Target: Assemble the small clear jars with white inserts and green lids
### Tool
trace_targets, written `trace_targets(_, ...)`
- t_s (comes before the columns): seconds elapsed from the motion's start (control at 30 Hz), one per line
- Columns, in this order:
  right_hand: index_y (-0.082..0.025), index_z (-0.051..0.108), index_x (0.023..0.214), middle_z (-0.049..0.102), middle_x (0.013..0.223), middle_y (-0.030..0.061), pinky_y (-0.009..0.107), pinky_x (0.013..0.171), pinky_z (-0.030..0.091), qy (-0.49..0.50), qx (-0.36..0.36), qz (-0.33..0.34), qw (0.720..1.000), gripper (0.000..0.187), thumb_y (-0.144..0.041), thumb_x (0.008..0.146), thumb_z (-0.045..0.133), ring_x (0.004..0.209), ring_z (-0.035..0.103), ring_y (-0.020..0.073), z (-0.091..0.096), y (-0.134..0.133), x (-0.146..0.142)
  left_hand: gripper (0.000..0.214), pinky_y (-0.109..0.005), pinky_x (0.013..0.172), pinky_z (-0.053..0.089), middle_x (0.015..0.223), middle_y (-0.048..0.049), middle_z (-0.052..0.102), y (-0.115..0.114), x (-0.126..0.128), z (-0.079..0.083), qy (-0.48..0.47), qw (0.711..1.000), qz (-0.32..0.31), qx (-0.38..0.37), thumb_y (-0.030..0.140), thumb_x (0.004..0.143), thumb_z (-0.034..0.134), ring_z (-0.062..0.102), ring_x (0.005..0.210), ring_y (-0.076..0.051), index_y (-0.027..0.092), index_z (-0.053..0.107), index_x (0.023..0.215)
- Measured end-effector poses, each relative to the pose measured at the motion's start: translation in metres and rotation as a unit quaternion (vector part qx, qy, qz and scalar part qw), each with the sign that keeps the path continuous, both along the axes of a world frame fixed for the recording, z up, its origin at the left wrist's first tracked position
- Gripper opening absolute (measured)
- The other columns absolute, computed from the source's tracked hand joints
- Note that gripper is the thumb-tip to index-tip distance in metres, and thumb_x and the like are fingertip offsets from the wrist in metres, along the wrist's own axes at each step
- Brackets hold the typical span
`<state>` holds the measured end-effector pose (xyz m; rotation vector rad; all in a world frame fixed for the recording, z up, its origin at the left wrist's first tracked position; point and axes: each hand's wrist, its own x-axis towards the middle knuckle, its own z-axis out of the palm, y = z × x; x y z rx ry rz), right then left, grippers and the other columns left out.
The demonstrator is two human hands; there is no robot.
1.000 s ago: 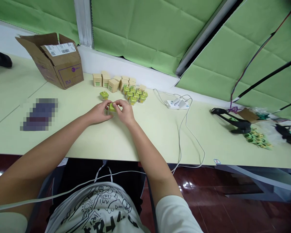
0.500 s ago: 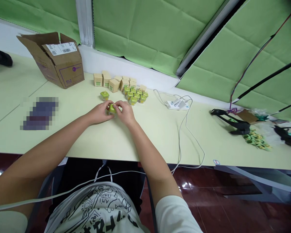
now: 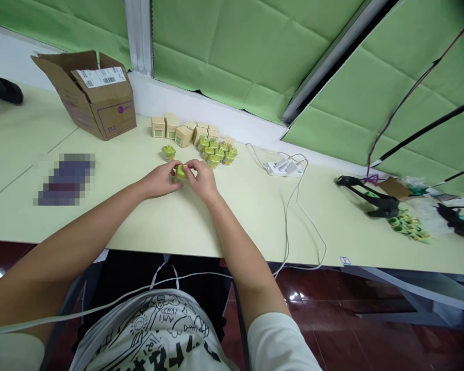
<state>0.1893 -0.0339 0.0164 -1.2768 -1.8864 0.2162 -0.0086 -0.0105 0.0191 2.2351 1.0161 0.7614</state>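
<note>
Both hands meet over a small green item (image 3: pixel 181 172) just above the pale table (image 3: pixel 255 206). My left hand (image 3: pixel 160 179) pinches its left side and my right hand (image 3: pixel 203 179) pinches its right side, fingers curled. One more green item (image 3: pixel 168 151) stands alone just behind the hands. Behind that is a cluster of several green items (image 3: pixel 216 150) and a row of small tan boxes (image 3: pixel 180 132). What the green item is in detail I cannot tell.
An open cardboard box (image 3: pixel 95 100) lies tipped at the back left. A white power strip (image 3: pixel 282 167) with white cables sits right of the cluster. Black clamps (image 3: pixel 375 198) and green bits lie far right. A blurred dark patch (image 3: pixel 65 179) is at the left.
The hands keep hold of the green item in the same spot; the fingers shift slightly around it. The view has drifted a little to the left.
</note>
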Motion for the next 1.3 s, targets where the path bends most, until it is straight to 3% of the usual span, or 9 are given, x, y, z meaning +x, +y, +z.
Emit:
trace_targets(0.27,-0.022,0.070,0.101,0.077,0.102,0.0075,0.038,0.097,0.050,-0.044,-0.019,0.003,0.999,0.013,-0.027,0.103,0.058,0.102,0.065,0.0245,-0.003,0.001,-0.002,0.056,-0.042,0.089,0.055,0.118,-0.0070,0.071,0.001,0.000,-0.002,0.008,1.000,0.006,0.000,0.045,0.080,0.073,0.068,0.103,-0.028,0.026,0.059,0.130)
trace_targets(0.5,-0.022,0.070,0.100,0.077,0.102,0.0072,0.039,0.099,0.051,-0.041,-0.052,0.008,0.998,0.010,-0.021,0.100,0.061,0.103,0.066,0.0251,-0.007,0.003,-0.005,0.066,-0.039,0.094,0.055,0.131,-0.0094,0.070,0.004,0.000,-0.006,0.007,1.000,0.012,0.007,0.043,0.078,0.074,0.068,0.114,-0.029,0.022,0.057,0.138)
trace_targets(0.77,-0.023,0.070,0.117,0.078,0.117,0.0057,0.034,0.094,0.056,0.042,-0.159,0.039,0.986,0.021,-0.032,0.105,0.056,0.099,0.071,0.0197,-0.007,0.004,-0.002,0.063,-0.041,0.094,0.056,0.124,-0.0091,0.071,0.002,0.000,-0.004,0.012,1.000,0.010,0.011,0.046,0.080,0.075,0.069,0.109,-0.029,0.023,0.058,0.136)
trace_targets(1.0,-0.020,0.074,0.120,0.078,0.118,0.0082,0.033,0.094,0.055,0.018,-0.165,0.043,0.985,0.029,-0.039,0.103,0.060,0.099,0.072,0.0199,-0.005,0.004,0.003,0.061,-0.046,0.103,0.057,0.146,-0.0124,0.060,0.003,-0.003,-0.005,-0.046,0.997,0.001,0.061,0.037,0.082,0.070,0.065,0.121,-0.029,0.025,0.053,0.139)
trace_targets(1.17,-0.021,0.077,0.119,0.080,0.113,0.0063,0.030,0.092,0.055,-0.001,-0.162,0.039,0.986,0.029,-0.038,0.104,0.058,0.095,0.072,0.0183,-0.003,0.003,0.001,0.063,-0.045,0.100,0.057,0.145,-0.0114,0.061,0.006,-0.006,-0.004,-0.066,0.996,0.009,0.065,0.033,0.080,0.068,0.065,0.119,-0.027,0.024,0.051,0.140)
trace_targets(1.3,-0.019,0.081,0.111,0.082,0.111,0.0074,0.032,0.093,0.055,-0.043,-0.144,0.041,0.988,0.028,-0.033,0.104,0.057,0.093,0.072,0.0194,0.011,0.000,0.013,0.064,-0.044,0.100,0.056,0.142,-0.0114,0.064,0.009,-0.007,-0.003,-0.069,0.996,0.022,0.058,0.033,0.079,0.067,0.065,0.117,-0.026,0.023,0.050,0.140)
